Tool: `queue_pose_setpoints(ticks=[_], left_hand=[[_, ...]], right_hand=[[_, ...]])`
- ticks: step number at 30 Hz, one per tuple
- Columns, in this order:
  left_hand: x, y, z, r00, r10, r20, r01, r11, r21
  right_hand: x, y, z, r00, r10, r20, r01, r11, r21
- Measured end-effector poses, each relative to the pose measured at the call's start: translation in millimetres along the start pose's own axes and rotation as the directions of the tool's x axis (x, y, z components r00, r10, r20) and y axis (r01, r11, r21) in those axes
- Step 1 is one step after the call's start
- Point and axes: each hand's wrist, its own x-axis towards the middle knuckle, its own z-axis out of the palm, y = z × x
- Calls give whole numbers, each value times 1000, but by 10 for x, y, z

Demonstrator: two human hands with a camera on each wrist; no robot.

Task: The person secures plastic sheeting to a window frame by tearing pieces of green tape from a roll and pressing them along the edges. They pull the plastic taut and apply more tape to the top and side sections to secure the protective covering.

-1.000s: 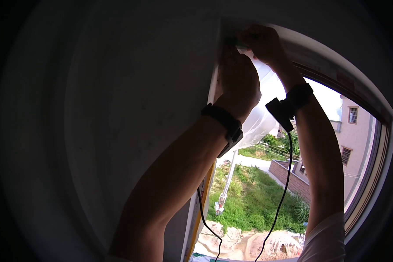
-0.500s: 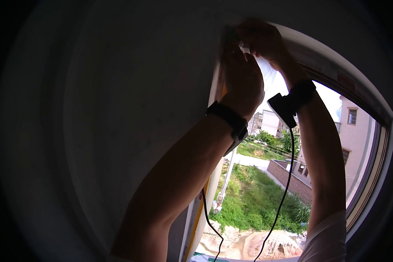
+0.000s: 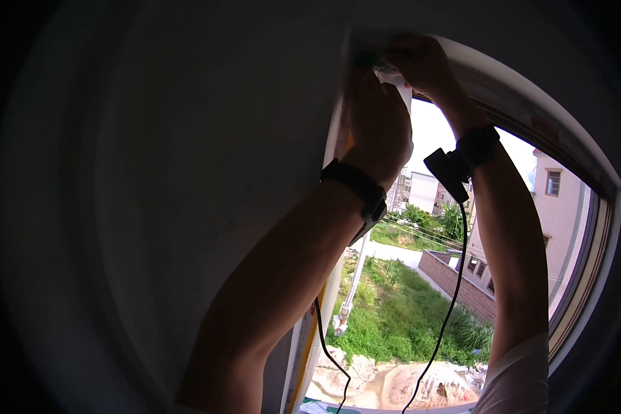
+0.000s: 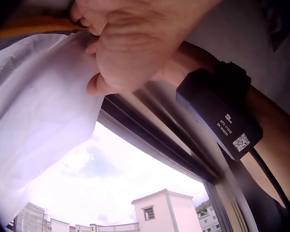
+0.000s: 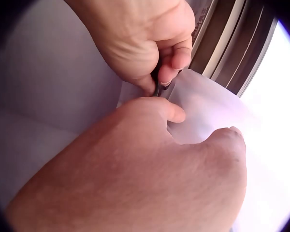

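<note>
Both hands reach up to the top left corner of a window. My left hand (image 3: 379, 127) lies along the wall edge, fingers pointing up. In the left wrist view its thumb and a fingertip touch a whitish translucent plastic sheet (image 4: 48, 111). Just above it, my right hand (image 3: 421, 65) has its fingers curled round a small item, with a green patch (image 3: 371, 61) showing beside them. The right wrist view shows a dark, thin edge (image 5: 159, 72) between the right thumb and fingers, close over the sheet (image 5: 198, 96). I cannot tell what this item is.
A dark grey wall (image 3: 221, 172) fills the left side. The window frame (image 3: 581, 293) curves round at right, with a building, a brick wall (image 3: 459, 283) and grass beyond. Each wrist wears a black camera with a hanging cable (image 3: 454, 297). A yellow strip (image 3: 303, 366) runs down the window's left edge.
The plastic sheet that bulged out between the wrists has drawn back, so more sky and buildings show there. The hands stay at the corner with only slight shifts.
</note>
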Motion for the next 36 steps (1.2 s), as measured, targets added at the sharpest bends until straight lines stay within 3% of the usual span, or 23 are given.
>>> queue_pose_setpoints(ticks=[1, 3, 7, 10, 16, 19, 21, 24, 31, 33, 34, 35, 36], left_hand=[[2, 9, -1, 1000, 1, -1, -1, 1000, -1], [9, 30, -6, 968, -82, 237, 82, 997, 10], [16, 5, -5, 965, -59, 254, 69, 997, -33], [10, 17, 4, 955, -40, 294, 23, 998, 60], [15, -57, 115, 958, -54, 282, 74, 995, -60], [48, -67, 189, 978, -27, 206, 51, 992, -112], [91, -60, 233, 984, 11, 180, -3, 999, -43], [147, -71, 213, 991, 12, 131, 4, 993, -118], [167, 19, -114, 969, 98, 227, -77, 992, -99], [215, -5, -47, 990, 88, -108, -94, 994, -60], [144, -188, 254, 987, 10, -161, -49, 969, -243], [47, -415, 200, 987, 10, -161, -50, 968, -244], [45, -459, 191, 998, -11, -62, -8, 955, -296]], right_hand=[[-11, 13, 14, 1000, 1, -1, -1, 1000, -1], [-25, 34, 56, 995, -62, -81, 57, 997, -59], [-27, 19, 110, 993, 8, -117, -17, 996, -83], [-51, -32, 137, 989, 24, -147, -49, 983, -175], [-10, -89, 220, 983, 33, -181, -85, 954, -287], [-11, -172, 191, 974, 58, -217, -128, 938, -322], [5, -218, 145, 959, 196, -203, -239, 947, -214], [45, -236, 126, 954, 199, -225, -257, 929, -267], [40, -211, 28, 959, 126, -255, -215, 909, -357], [23, -216, -27, 956, 170, -240, -244, 916, -320], [73, -76, 225, 955, 174, -241, -247, 914, -323], [80, -280, 390, 959, 172, -227, -242, 914, -326], [79, -302, 426, 962, 171, -213, -236, 915, -328]])
